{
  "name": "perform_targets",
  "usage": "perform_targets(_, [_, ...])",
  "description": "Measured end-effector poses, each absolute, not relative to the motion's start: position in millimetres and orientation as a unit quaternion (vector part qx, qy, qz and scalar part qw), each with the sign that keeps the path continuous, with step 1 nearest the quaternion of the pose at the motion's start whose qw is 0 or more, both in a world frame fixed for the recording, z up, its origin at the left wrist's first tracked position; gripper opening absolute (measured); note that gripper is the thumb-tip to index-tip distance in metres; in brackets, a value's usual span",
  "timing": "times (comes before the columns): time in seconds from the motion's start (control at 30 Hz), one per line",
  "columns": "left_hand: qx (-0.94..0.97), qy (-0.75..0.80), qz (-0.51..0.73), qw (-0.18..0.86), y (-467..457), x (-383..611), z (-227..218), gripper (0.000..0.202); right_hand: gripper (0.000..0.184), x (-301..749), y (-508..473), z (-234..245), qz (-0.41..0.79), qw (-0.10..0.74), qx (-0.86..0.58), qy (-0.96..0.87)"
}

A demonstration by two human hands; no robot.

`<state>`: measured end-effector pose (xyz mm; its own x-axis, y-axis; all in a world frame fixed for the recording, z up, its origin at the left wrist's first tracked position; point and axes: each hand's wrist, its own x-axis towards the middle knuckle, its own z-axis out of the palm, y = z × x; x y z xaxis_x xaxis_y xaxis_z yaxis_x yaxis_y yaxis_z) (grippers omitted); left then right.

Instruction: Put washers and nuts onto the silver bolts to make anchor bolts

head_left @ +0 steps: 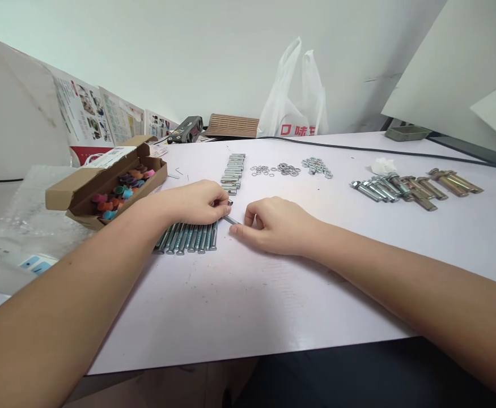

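My left hand [199,202] rests on the white table [248,294], fingers curled and pinched on one end of a slim metal bolt [231,219]. My right hand [273,224] lies just right of it, fingers curled, its fingertip touching the bolt's other end. Under my left hand a row of several long bolts [188,238] lies side by side. Just beyond my hands sits a neat stack of short metal sleeves [233,173].
An open cardboard box of coloured caps [111,190] stands at the left. Washers [275,169] and nuts [317,166] lie in small piles further back. Assembled expansion bolts [413,186] lie at the right. A white plastic bag [294,107] and a black cable [358,148] are by the wall.
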<state>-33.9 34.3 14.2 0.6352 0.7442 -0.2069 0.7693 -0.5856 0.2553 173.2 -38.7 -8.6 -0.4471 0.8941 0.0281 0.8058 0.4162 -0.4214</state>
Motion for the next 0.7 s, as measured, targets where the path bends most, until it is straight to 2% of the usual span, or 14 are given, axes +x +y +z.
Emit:
perform_targets(0.13, [0.89, 0.422, -0.034, 0.17, 32.0, -30.4, 13.7, 0.028, 0.036, 169.1, -39.4, -11.9, 0.119, 0.101, -0.518, -0.841])
perform_targets(0.23, [0.893, 0.417, -0.03, 0.17, 30.1, -28.2, 14.7, 0.032, 0.029, 174.2, -37.2, -9.6, 0.138, 0.104, -0.514, -0.84])
perform_targets(0.37, [0.892, 0.436, 0.046, 0.113, 28.4, -27.2, 19.0, 0.035, 0.027, 184.9, -33.7, -1.0, 0.164, 0.191, -0.507, -0.824])
perform_targets(0.47, [0.892, 0.433, 0.117, 0.056, 29.4, -30.0, 21.3, 0.02, 0.021, 193.0, -31.1, 6.2, 0.153, 0.276, -0.488, -0.814])
perform_targets(0.57, [0.906, 0.411, 0.096, 0.04, 33.7, -35.2, 17.7, 0.028, 0.017, 198.5, -29.0, 9.4, 0.154, 0.331, -0.463, -0.807])
perform_targets(0.7, [0.917, 0.395, 0.036, 0.049, 42.2, -40.3, 6.7, 0.03, 0.019, 199.6, -25.1, 4.0, 0.203, 0.351, -0.445, -0.799])
